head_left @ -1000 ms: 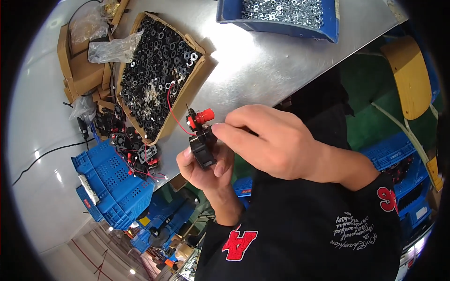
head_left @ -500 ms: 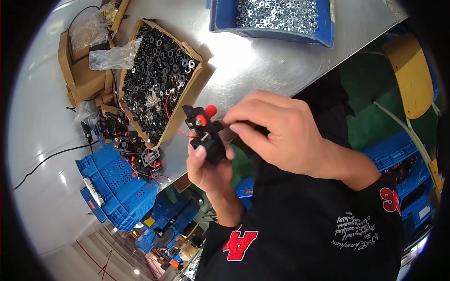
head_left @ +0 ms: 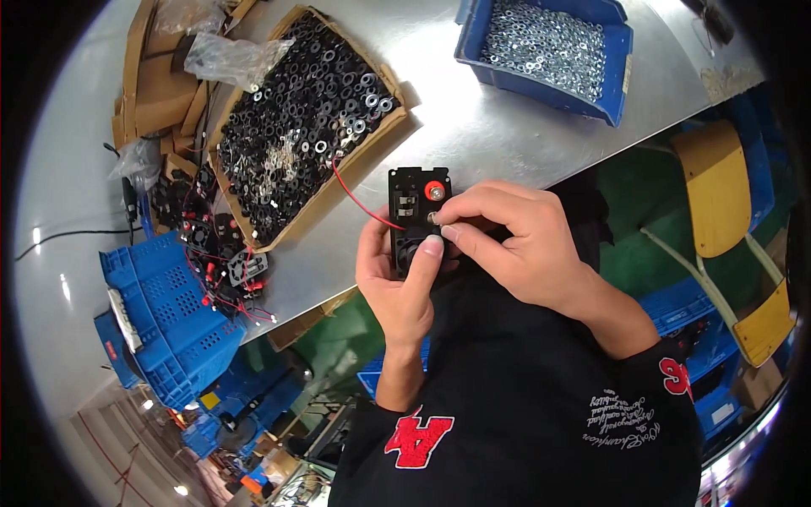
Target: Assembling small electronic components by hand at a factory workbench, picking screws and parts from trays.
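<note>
My left hand (head_left: 393, 291) grips a black plastic panel (head_left: 409, 184) from below, thumb across its near part. The panel's flat side faces me, with a red ringed terminal (head_left: 436, 191) at its upper right and a pair of metal contacts (head_left: 407, 206) on the left. From it a red wire (head_left: 359, 203) curves toward the washer box. My right hand (head_left: 524, 245) has thumb and index finger pinched at the panel's right edge, beside a small round metal post (head_left: 433, 217). Whatever lies between those fingertips is hidden.
A cardboard box (head_left: 390, 125) of black and silver washers stands at the left on the metal table (head_left: 541, 148). Beyond it to the right is a blue bin (head_left: 549, 84) of silver washers. Wired black parts (head_left: 224, 258) lie near a blue crate (head_left: 173, 313). A yellow chair (head_left: 714, 190) stands right.
The panel has turned from tilted on its side to facing me. My right fingers have come onto its right edge, and my left thumb now presses its face. The whole view has shifted.
</note>
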### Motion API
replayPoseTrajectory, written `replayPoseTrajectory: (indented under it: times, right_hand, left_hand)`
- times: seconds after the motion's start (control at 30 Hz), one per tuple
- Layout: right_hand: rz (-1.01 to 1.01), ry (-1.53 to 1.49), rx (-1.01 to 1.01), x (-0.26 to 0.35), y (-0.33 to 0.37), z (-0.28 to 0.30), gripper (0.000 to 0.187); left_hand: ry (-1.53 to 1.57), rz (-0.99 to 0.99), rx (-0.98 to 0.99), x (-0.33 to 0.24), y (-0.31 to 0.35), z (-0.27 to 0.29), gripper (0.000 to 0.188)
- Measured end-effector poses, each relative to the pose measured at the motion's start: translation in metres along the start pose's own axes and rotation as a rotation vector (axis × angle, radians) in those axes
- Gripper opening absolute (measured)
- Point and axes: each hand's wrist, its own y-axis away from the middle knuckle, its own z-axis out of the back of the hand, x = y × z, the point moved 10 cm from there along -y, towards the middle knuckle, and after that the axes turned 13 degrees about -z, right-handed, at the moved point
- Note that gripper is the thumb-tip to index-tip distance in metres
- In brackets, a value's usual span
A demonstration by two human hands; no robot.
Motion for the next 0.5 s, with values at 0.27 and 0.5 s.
replayPoseTrajectory:
  times: [0.27,0.5]
  right_hand:
    - [-0.158,0.018,0.079,-0.006,-0.007,-0.013,0.011]
    - [-0.323,-0.252,0.196,-0.027,-0.008,-0.028,0.015]
  left_hand:
    - [-0.115,-0.091,0.000,-0.004,0.006,0.006,0.052]
    - [-0.247,-0.229,-0.019,-0.010,0.006,0.010,0.052]
